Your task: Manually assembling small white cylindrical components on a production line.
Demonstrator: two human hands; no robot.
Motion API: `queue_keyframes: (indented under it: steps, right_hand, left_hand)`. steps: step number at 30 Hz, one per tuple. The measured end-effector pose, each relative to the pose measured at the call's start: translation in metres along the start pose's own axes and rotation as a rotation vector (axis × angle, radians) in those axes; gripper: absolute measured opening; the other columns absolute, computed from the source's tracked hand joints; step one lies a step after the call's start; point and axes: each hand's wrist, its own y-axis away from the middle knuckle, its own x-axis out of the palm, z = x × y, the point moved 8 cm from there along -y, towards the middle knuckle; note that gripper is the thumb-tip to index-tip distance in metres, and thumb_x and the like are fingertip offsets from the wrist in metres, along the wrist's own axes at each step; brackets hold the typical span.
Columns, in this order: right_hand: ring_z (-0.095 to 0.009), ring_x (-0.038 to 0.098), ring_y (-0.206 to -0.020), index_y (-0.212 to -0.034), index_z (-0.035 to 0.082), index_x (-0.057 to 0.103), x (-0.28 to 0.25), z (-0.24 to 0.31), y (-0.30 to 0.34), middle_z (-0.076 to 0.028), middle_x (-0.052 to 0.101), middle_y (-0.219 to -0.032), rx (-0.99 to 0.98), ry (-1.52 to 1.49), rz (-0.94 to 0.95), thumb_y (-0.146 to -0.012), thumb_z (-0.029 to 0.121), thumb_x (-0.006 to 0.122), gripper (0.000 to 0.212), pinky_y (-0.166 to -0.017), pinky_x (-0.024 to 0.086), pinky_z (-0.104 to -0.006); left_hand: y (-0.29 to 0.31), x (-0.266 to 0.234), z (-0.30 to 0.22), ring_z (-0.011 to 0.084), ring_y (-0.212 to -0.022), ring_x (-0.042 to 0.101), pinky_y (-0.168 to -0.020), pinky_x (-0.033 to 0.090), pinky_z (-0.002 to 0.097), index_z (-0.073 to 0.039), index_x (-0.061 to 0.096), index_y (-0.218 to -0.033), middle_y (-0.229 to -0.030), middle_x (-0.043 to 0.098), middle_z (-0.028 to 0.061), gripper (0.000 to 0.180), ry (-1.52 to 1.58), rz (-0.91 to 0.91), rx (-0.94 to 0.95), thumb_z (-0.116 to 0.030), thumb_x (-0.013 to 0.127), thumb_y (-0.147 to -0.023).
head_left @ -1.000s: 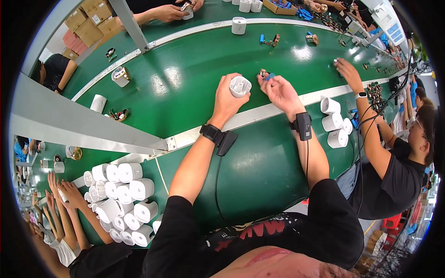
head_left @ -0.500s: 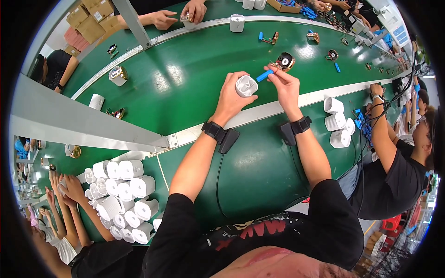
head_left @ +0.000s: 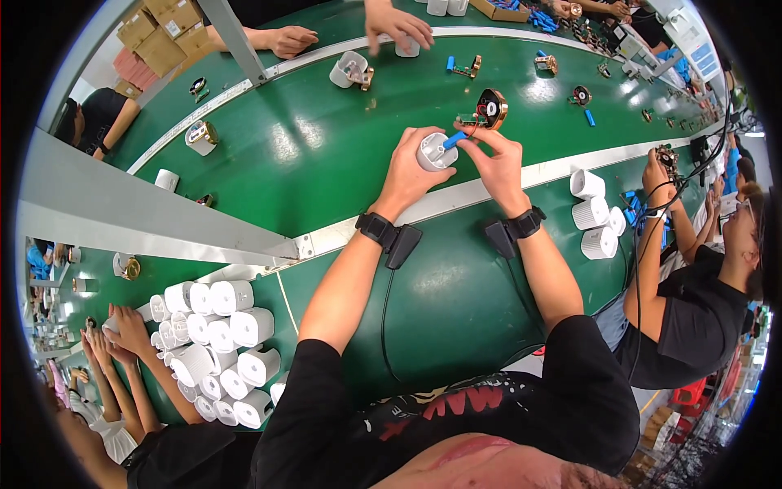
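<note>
At the far left, a heap of white cylindrical housings (head_left: 220, 342) is lying on the green table (head_left: 326, 155), and a co-worker's hands (head_left: 122, 334) are resting just beside it. A grey metal beam (head_left: 147, 220) is crossing the view above the heap.

Moving toward the middle, the left hand (head_left: 407, 167) is closing around one white housing (head_left: 434, 151), gripping it with the open end turned up and toward the person. The housing is being held above the belt, not resting on it.

Just to the right, the right hand (head_left: 497, 163) is pinching a small blue cylinder (head_left: 454, 140) between the fingertips. The long axis of the cylinder is running from upper right to lower left, and its lower end is pointing into the mouth of the housing, touching or almost touching the rim; I cannot tell which. The right hand is therefore the nearer one to the blue part, and the housing is lying directly to its left.

Behind the hands, a round copper-coloured part with wires (head_left: 489, 107) is lying near on the belt. Further right, three more white housings (head_left: 593, 213) are standing beside another seated worker (head_left: 700, 301). The room is a busy assembly line.
</note>
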Motion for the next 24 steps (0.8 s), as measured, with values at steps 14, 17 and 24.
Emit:
queue_keyframes:
  steps: [14,17,24]
  right_hand:
    - [-0.023,0.064,-0.103,-0.102,-0.002,0.070,0.013,-0.008,0.004,-0.011,0.070,-0.106,-0.140,0.085,0.167,-0.077,-0.001,0.076,0.025,-0.088,0.052,-0.0343]
    - [-0.024,0.063,-0.105,-0.111,0.000,0.066,0.018,-0.012,0.005,-0.012,0.068,-0.113,-0.049,-0.026,0.229,-0.075,0.000,0.077,0.037,-0.089,0.051,-0.0354]
    - [-0.028,0.063,-0.101,-0.137,0.007,0.045,0.034,-0.005,0.015,-0.012,0.061,-0.125,-0.003,-0.054,0.382,-0.069,0.003,0.082,0.077,-0.088,0.052,-0.0360]
  left_hand:
    - [-0.001,0.002,0.017,0.0199,-0.098,0.064,-0.086,0.053,0.0329,0.002,0.059,-0.118,-0.109,0.064,0.0109,0.062,0.189,-0.058,-0.064,-0.010,0.086,-0.064]
    - [-0.002,0.002,0.018,0.0176,-0.097,0.065,-0.085,0.054,0.0319,0.003,0.059,-0.118,-0.108,0.067,0.0104,0.061,0.244,-0.069,-0.072,-0.010,0.087,-0.065]
    - [0.000,0.001,0.016,0.0151,-0.094,0.067,-0.081,0.056,0.0303,0.004,0.060,-0.120,-0.105,0.070,0.0101,0.061,0.492,-0.054,-0.186,-0.008,0.087,-0.067]
